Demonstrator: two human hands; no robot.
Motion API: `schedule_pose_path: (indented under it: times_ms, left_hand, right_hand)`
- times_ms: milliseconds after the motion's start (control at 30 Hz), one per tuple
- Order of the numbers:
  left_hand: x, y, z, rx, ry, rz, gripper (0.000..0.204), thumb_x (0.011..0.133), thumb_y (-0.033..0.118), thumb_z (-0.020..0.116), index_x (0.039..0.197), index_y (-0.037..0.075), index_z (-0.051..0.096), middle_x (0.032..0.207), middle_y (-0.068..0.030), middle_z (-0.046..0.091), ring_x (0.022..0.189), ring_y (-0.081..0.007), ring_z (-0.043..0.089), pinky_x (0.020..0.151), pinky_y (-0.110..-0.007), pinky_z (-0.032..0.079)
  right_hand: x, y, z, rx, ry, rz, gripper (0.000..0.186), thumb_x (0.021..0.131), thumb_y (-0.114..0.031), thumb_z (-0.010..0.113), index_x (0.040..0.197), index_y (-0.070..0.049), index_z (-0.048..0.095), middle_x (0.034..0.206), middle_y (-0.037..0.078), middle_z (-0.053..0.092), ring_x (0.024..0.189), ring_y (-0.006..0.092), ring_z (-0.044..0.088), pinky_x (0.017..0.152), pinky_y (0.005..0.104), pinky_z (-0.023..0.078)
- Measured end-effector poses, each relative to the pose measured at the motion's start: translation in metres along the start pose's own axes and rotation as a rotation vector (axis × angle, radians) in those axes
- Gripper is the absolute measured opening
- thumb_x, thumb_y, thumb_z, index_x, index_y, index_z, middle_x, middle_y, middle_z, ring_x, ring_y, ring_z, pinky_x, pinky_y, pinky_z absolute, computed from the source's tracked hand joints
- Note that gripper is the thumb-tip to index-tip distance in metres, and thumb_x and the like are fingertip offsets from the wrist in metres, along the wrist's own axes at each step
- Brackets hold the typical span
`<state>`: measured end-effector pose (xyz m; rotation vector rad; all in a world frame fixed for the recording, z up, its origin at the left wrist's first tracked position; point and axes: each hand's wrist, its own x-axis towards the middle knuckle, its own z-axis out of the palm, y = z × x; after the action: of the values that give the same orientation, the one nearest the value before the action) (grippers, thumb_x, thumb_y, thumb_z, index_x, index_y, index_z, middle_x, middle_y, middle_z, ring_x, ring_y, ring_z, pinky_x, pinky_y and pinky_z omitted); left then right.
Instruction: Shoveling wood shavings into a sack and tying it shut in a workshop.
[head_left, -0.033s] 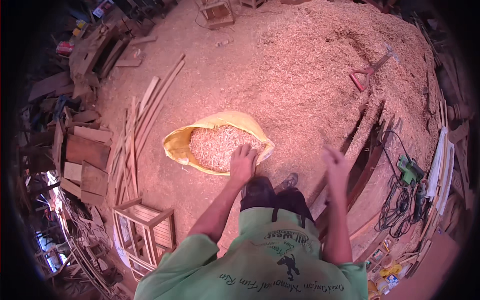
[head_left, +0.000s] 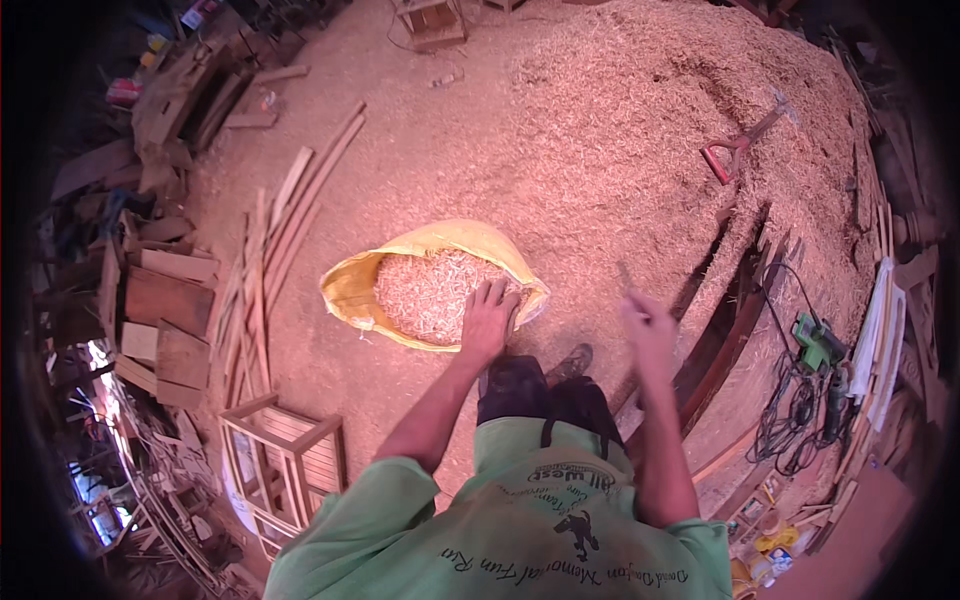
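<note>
A yellow sack (head_left: 350, 290) stands before me with its mouth gaping, filled with pale wood shavings (head_left: 430, 290). My left hand (head_left: 488, 320) grips the near right rim of the sack, its fingers lying over the edge toward the shavings. To the right of the sack, apart from it, my right hand (head_left: 650, 330) is raised and somewhat blurred. Its fingers are closed on a thin dark thing (head_left: 625, 274) that points up from them; its kind is too blurred to tell.
A big heap of shavings (head_left: 640, 100) fills the far right, with a red-handled shovel (head_left: 738, 148) in it. Long wood strips (head_left: 310, 200) and a wooden frame (head_left: 300, 440) lie left. Boards (head_left: 730, 340), a green power tool (head_left: 818, 342) and tangled cables (head_left: 785, 420) are at right.
My right hand has moved a little to the left, and the thin thing in it now shows. My left hand stays on the sack's rim.
</note>
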<state>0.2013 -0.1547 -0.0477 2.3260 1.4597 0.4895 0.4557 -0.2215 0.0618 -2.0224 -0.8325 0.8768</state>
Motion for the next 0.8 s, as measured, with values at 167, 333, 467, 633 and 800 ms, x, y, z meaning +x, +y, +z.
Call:
schedule_pose_path:
  times_ms: [167,333,467,633,800]
  left_hand:
    - [0.022,-0.07,0.019,0.165,-0.257,0.357,0.046,0.088,0.041,0.055,0.13,0.022,0.053,0.137,-0.0132,0.045,0.13,-0.0362,0.038,0.108,-0.057,0.024]
    - [0.026,-0.157,-0.016,0.313,-0.465,0.153,0.055,0.086,0.047,0.056,0.137,0.032,0.044,0.147,-0.0106,0.034,0.136,-0.0338,0.029,0.109,-0.063,0.017]
    - [0.036,-0.157,-0.029,0.328,-0.452,0.025,0.061,0.08,0.043,0.065,0.136,0.029,0.046,0.141,-0.0143,0.039,0.13,-0.0371,0.034,0.105,-0.066,0.02]
    - [0.022,-0.07,-0.028,0.085,-0.146,0.038,0.066,0.075,0.041,0.07,0.134,0.021,0.049,0.128,-0.0165,0.046,0.121,-0.0379,0.041,0.102,-0.062,0.027]
    - [0.032,-0.027,0.016,-0.318,-0.412,-0.261,0.047,0.071,0.027,0.073,0.112,0.008,0.061,0.123,-0.0188,0.048,0.118,-0.0378,0.043,0.1,-0.052,0.033]
  right_hand:
    - [0.029,0.027,0.144,-0.379,-0.111,-0.2,0.05,0.08,-0.036,0.068,0.118,-0.005,0.061,0.098,0.017,0.065,0.093,0.0297,0.062,0.082,0.0387,0.048]
    - [0.07,0.042,0.178,-0.271,-0.189,0.018,0.031,0.083,-0.025,0.061,0.107,-0.007,0.067,0.092,0.018,0.066,0.089,0.0287,0.064,0.081,0.0373,0.048]
    - [0.089,0.047,0.177,-0.057,-0.213,0.005,0.027,0.083,-0.021,0.059,0.102,-0.005,0.069,0.089,0.017,0.068,0.085,0.0274,0.065,0.077,0.0357,0.049]
    - [0.103,0.044,0.177,0.091,-0.19,0.092,0.028,0.084,-0.019,0.058,0.103,0.0,0.068,0.08,0.007,0.066,0.073,0.0138,0.059,0.068,0.0288,0.046]
    - [0.117,0.045,0.163,0.08,-0.334,0.089,0.027,0.084,-0.019,0.059,0.1,0.0,0.068,0.074,0.004,0.061,0.069,0.0108,0.055,0.065,0.0272,0.044]
